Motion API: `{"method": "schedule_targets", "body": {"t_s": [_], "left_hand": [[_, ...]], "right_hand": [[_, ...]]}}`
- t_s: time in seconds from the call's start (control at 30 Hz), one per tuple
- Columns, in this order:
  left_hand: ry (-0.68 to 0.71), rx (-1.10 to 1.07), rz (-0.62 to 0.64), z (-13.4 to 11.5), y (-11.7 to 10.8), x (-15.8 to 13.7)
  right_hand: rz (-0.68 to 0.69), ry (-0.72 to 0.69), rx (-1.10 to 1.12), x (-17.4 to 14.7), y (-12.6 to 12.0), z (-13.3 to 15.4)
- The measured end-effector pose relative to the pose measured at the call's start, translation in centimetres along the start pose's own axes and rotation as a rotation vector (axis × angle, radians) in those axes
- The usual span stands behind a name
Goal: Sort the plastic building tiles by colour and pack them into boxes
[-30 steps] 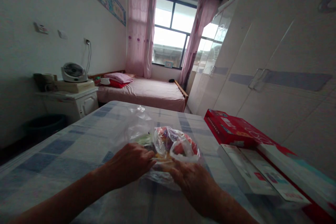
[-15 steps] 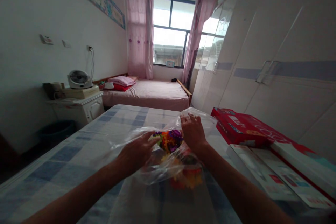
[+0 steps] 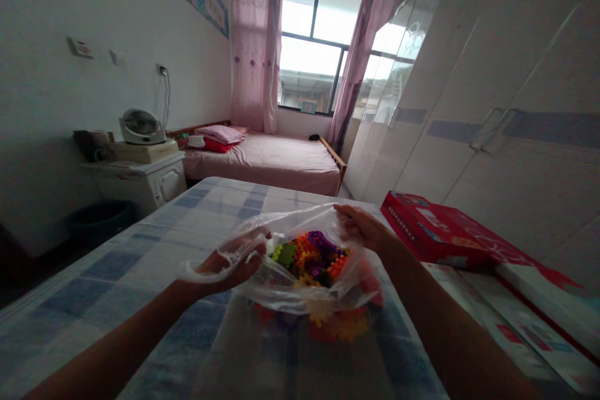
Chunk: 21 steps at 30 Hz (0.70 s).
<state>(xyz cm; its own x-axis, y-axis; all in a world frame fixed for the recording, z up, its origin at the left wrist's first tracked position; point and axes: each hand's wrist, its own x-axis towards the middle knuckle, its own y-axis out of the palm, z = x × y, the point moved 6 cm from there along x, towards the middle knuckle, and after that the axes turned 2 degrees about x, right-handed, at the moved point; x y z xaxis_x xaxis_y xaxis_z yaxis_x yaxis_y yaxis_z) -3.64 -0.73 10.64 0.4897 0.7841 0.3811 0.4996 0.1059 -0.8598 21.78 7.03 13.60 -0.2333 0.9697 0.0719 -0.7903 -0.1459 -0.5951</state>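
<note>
While the right hand (image 3: 360, 226) pinches the plastic bag (image 3: 300, 304) by its rim, the left hand (image 3: 238, 267) half-curls against the film, grip unclear; colourful toothed pieces (image 3: 305, 256) lie between their fingers.

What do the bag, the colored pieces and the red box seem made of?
Bag: thin, clear, glossy plastic film; it wrinkles and shows its contents. Colored pieces: probably molded plastic, given bright, even colors and toothed edges; finish unclear. Red box: likely cardboard with a smooth printed finish, judging by its flat panels.
</note>
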Motion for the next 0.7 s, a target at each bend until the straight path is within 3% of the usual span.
{"method": "schedule_targets", "body": {"t_s": [0.1, 0.17, 0.3, 0.37, 0.47, 0.53, 0.6, 0.7], "left_hand": [[-0.027, -0.328, 0.081, 1.3, -0.4, -1.3], [-0.148, -0.349, 0.108, 2.4, 0.0, -1.7], [-0.417, -0.031, 0.002, 3.6, 0.5, -1.8], [-0.378, 0.11, -0.055, 2.2, 0.4, -1.4], [-0.17, 0.408, -0.118, -0.9, -0.1, -0.1], [-0.144, 0.527, -0.144, -1.6, -0.1, 0.8], [-0.275, 0.538, -0.116, -0.3, 0.3, 1.7], [-0.486, 0.35, 0.015, 3.0, 2.1, 2.4]], "right_hand": [[-0.058, 0.054, 0.001, 1.4, -0.9, -0.9], [-0.116, 0.102, -0.047, 2.1, -1.0, -1.9], [-0.267, 0.167, -0.215, 1.6, 0.0, -2.3], [-0.366, 0.107, -0.347, 0.2, 0.6, -0.5], [-0.439, -0.168, -0.667, -2.5, 2.3, 4.2], [-0.332, -0.4, -0.819, -4.1, 4.4, 6.6], [-0.143, -0.552, -0.837, -5.3, 6.5, 7.2], [0.071, -0.574, -0.842, -6.4, 8.8, 5.7]]}}
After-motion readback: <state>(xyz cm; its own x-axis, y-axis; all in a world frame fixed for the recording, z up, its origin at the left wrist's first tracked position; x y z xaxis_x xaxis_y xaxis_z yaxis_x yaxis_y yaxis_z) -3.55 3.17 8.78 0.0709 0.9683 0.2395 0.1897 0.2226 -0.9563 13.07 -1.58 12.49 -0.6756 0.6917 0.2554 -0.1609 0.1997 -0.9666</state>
